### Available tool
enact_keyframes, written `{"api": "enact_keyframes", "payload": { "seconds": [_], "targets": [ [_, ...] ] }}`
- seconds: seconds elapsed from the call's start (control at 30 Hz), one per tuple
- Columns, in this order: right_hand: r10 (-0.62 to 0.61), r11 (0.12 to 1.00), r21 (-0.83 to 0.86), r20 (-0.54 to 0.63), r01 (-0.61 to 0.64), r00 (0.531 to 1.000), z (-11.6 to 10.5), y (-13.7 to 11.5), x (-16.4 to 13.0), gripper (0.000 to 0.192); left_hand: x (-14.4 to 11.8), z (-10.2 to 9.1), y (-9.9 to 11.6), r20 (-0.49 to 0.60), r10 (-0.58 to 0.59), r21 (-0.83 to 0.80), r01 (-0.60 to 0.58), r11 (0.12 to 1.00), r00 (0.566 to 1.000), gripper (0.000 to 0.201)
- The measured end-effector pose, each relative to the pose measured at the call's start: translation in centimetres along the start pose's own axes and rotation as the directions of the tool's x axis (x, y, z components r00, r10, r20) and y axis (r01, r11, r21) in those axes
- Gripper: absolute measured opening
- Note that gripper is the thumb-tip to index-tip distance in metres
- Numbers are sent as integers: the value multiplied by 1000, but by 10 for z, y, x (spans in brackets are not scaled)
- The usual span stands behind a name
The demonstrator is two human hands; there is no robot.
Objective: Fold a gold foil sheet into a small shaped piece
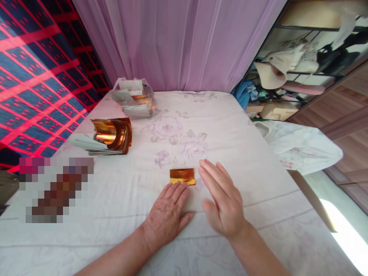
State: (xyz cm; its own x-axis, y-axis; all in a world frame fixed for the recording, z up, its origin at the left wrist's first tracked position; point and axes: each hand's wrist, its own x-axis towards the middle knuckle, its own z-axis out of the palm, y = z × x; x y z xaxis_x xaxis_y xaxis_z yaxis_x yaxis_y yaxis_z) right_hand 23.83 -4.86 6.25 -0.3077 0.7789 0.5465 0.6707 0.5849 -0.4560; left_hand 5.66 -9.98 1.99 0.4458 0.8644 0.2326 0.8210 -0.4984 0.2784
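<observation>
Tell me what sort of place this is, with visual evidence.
Probably a room in a home. What suggests it: a flower-print cloth over the work surface, a long purple curtain behind it, and crowded open shelves at the right.

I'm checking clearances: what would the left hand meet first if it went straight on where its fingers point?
The gold sheet. The fingertips of the left hand overlap its near edge, though whether they press on it or hover just above is unclear.

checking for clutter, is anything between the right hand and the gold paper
Nothing visible stands between the right hand and the gold paper; only flowered cloth shows in the gap. The left hand covers part of the paper's near edge.
</observation>
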Motion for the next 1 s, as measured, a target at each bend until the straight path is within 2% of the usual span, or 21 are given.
{"api": "enact_keyframes", "payload": {
  "seconds": [0.13, 0.2, 0.33, 0.47, 0.53, 0.67, 0.8, 1.0],
  "targets": [
    [68, 998, 18, -128, -66, 989, 14, 19, 12, 28, 1, -1, -1, -10, 24, 10, -24, 1000, 1000, 48],
    [119, 992, 60, -135, -112, 984, 20, 25, 11, 27, 1, -1, -1, -7, 39, 15, -39, 999, 999, 48],
    [121, 991, 63, -49, -118, 991, 24, 23, 1, 29, 1, -1, -2, -11, 27, 6, -27, 1000, 1000, 49],
    [0, 1000, -23, 104, 2, 995, 25, 10, -13, 30, 2, -1, -1, -14, 31, -7, -31, 999, 999, 51],
    [-44, 994, -84, 216, 63, 975, 27, 5, -21, 34, 2, -1, 0, -14, 23, -23, -23, 999, 1000, 51],
    [3, 977, -200, 380, 78, 925, 29, 0, -36, 45, 2, 0, -1, -11, 22, -30, -22, 999, 1000, 53],
    [75, 963, -266, 424, 45, 903, 25, 2, -44, 48, 1, 1, -2, -32, 27, -34, -28, 999, 999, 51],
    [123, 949, -315, 400, 10, 908, 22, 8, -48, 50, 0, 1, -2, -31, 33, -18, -33, 999, 999, 52]
  ]
}}
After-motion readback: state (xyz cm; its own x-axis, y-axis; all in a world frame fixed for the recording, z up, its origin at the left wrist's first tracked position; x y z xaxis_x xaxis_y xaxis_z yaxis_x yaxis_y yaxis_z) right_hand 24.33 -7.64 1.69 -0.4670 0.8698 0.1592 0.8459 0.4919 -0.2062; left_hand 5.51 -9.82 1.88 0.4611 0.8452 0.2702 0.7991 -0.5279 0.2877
